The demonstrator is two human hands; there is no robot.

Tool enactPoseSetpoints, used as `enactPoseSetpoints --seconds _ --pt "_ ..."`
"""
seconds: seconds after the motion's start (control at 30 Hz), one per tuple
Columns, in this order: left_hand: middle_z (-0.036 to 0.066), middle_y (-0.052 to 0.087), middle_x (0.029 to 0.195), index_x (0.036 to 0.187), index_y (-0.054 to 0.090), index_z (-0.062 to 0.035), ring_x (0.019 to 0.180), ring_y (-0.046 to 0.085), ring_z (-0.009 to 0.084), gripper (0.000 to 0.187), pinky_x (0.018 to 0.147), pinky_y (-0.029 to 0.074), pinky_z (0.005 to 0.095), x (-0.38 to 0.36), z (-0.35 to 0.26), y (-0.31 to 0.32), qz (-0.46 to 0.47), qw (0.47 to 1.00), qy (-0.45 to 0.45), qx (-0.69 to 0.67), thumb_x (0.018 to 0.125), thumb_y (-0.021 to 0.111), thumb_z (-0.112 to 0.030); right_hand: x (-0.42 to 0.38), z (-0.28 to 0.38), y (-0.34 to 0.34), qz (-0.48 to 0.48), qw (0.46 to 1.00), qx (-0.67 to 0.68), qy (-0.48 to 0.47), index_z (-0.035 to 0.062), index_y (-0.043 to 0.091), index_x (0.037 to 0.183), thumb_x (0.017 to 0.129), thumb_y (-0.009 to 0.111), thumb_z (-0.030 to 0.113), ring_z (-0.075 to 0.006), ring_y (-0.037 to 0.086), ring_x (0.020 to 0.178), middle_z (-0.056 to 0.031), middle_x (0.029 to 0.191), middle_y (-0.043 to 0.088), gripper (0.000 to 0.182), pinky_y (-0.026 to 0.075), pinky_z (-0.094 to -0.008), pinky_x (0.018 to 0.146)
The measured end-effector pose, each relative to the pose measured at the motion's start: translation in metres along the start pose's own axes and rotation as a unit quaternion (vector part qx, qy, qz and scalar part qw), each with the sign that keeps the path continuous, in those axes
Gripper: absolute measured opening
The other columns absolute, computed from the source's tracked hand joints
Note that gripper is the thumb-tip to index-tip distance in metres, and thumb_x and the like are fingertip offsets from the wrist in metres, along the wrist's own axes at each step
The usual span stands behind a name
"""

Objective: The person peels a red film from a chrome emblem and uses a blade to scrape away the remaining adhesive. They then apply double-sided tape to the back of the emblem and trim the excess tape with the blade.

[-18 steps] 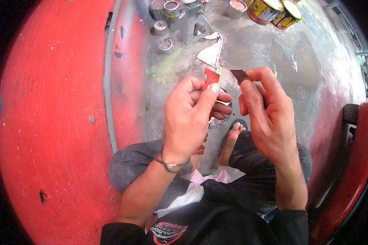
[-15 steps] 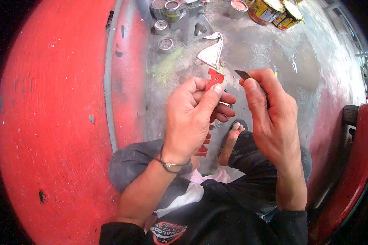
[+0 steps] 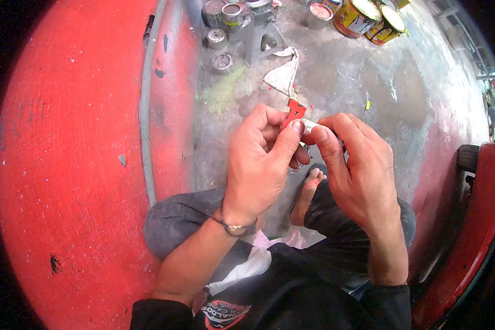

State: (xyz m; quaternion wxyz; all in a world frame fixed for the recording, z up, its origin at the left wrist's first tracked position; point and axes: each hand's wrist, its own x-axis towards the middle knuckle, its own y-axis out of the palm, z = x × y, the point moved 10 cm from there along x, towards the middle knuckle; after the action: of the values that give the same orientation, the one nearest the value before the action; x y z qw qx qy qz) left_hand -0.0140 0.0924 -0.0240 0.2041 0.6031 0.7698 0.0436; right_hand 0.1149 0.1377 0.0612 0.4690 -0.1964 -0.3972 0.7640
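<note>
The right hand (image 3: 357, 176) has closed in against the red strip (image 3: 295, 111) pinched by the left hand (image 3: 261, 159).

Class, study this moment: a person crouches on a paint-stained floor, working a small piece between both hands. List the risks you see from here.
1. The right hand presses something small against the red sticker strip pinched in the left hand; if it is sharp, a slip may cut the thumbs, which nearly touch.
2. The thin strip may tear.
3. The bare foot lies directly below, exposed to anything dropped.
</note>
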Motion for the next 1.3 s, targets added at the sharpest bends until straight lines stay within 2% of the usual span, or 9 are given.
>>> enactPoseSetpoints --seconds 0.27,1.07,1.3 --pt "0.005 0.074 0.090 0.110 0.062 -0.0037 0.073 0.070 0.0086 0.011 0.062 0.053 0.0228 0.000 -0.007 0.001 -0.009 0.998 0.055 0.024 0.110 0.065 -0.014 -0.001 0.006 -0.004 -0.033 0.999 -0.004 -0.027 0.0076 0.068 0.103 0.104 0.070 0.025 -0.0380 0.071 0.080 -0.0146 0.087 0.068 0.018 0.055 -0.0461 0.068" --pt "0.005 0.074 0.086 0.108 0.061 -0.0032 0.071 0.070 0.0089 0.011 0.062 0.055 0.0237 -0.003 -0.005 -0.002 -0.014 0.998 0.050 0.036 0.110 0.064 -0.014 -0.002 0.006 0.005 -0.040 0.998 0.031 -0.043 0.0067 0.067 0.102 0.104 0.069 0.025 -0.0391 0.072 0.081 -0.0161 0.087 0.070 0.019 0.056 -0.0472 0.070" --pt "0.003 0.072 0.083 0.105 0.062 -0.0028 0.072 0.069 0.0071 0.011 0.061 0.053 0.0227 -0.005 -0.006 -0.003 -0.020 0.989 0.073 0.128 0.109 0.067 -0.012 -0.002 0.002 0.007 -0.026 0.999 -0.010 -0.031 0.0064 0.068 0.102 0.105 0.068 0.025 -0.0406 0.071 0.080 -0.0167 0.086 0.070 0.019 0.056 -0.0483 0.069"
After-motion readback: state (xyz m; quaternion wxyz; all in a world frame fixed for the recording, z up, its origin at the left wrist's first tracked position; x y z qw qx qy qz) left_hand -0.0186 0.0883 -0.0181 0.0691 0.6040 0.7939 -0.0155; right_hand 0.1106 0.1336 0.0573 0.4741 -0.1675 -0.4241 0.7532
